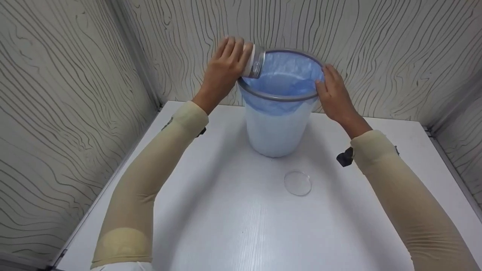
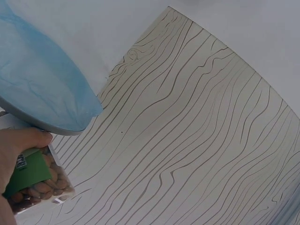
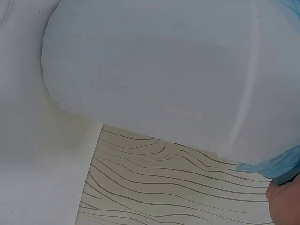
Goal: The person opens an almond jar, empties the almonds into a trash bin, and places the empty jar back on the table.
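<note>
My left hand (image 1: 229, 62) grips a clear jar (image 1: 258, 62) tilted on its side, its mouth end just over the left rim of a white trash bin (image 1: 275, 131). Brown nuts (image 2: 44, 189) and a green label (image 2: 29, 174) show through the jar in the left wrist view. A blue bag (image 1: 286, 71) lines the bin, folded over under a grey rim ring (image 1: 280, 98). On the bin's right side, my right hand (image 1: 333, 94) holds the rim, thumb toward the inside. Only a small part of that hand appears in the right wrist view.
A clear thin round piece (image 1: 298, 183), like a lid or ring, lies on the white table (image 1: 233, 218) in front of the bin. Wood-patterned panels (image 1: 180, 45) stand behind the table and along both sides, close to the bin at the back.
</note>
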Demonstrator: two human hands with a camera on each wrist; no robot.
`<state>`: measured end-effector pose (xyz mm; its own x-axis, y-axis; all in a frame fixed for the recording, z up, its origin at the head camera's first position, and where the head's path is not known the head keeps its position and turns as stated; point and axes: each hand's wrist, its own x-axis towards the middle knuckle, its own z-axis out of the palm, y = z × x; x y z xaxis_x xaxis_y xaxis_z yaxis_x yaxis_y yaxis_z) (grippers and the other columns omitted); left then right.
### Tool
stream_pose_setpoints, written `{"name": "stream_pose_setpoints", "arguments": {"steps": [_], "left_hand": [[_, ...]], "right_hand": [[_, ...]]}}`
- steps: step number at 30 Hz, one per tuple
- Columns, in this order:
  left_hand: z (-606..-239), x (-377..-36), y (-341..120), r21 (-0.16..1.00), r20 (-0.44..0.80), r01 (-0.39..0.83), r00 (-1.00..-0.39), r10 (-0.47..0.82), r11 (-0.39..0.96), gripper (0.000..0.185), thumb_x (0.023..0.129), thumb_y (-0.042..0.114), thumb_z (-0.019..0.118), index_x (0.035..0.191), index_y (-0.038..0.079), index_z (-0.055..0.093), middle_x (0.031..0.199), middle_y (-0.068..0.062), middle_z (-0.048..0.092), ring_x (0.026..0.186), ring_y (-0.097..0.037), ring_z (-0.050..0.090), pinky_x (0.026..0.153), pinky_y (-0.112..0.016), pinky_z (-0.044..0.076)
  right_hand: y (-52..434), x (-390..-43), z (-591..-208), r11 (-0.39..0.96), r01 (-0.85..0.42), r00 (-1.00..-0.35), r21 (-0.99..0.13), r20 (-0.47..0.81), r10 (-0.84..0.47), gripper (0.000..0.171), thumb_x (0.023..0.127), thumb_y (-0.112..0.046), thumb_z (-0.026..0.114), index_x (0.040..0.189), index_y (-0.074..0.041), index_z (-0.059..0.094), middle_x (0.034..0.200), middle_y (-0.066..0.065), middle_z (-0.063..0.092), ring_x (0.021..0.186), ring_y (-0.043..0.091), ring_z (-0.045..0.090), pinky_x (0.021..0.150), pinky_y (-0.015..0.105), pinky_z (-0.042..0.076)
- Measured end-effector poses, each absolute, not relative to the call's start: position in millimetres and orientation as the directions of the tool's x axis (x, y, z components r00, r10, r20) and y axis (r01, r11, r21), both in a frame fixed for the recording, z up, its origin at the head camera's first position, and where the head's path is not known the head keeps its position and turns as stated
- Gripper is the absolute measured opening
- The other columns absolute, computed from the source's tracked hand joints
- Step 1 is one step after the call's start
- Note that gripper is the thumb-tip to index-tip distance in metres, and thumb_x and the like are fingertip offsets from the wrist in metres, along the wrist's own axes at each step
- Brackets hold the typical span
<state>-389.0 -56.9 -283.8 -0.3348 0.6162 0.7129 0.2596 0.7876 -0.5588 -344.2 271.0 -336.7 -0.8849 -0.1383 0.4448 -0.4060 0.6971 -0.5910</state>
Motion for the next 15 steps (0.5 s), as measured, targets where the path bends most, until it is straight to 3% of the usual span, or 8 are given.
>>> {"name": "stream_pose_setpoints", "arguments": {"steps": [15], "left_hand": [[-282.5,-385.8,-57.0,-0.6,0.68,0.237,-0.352,0.643,0.764,0.049,0.098,-0.001,0.057,0.146,0.004,0.049,0.14,-0.018,0.057,0.131,-0.035,0.054,0.119,-0.046,0.031]], "right_hand": [[270.1,-344.3,-337.0,0.698,-0.405,-0.885,-0.591,0.446,-0.136,0.068,0.107,-0.039,0.031,0.16,0.002,0.019,0.168,0.017,0.012,0.155,0.029,0.007,0.125,0.047,0.008]]}}
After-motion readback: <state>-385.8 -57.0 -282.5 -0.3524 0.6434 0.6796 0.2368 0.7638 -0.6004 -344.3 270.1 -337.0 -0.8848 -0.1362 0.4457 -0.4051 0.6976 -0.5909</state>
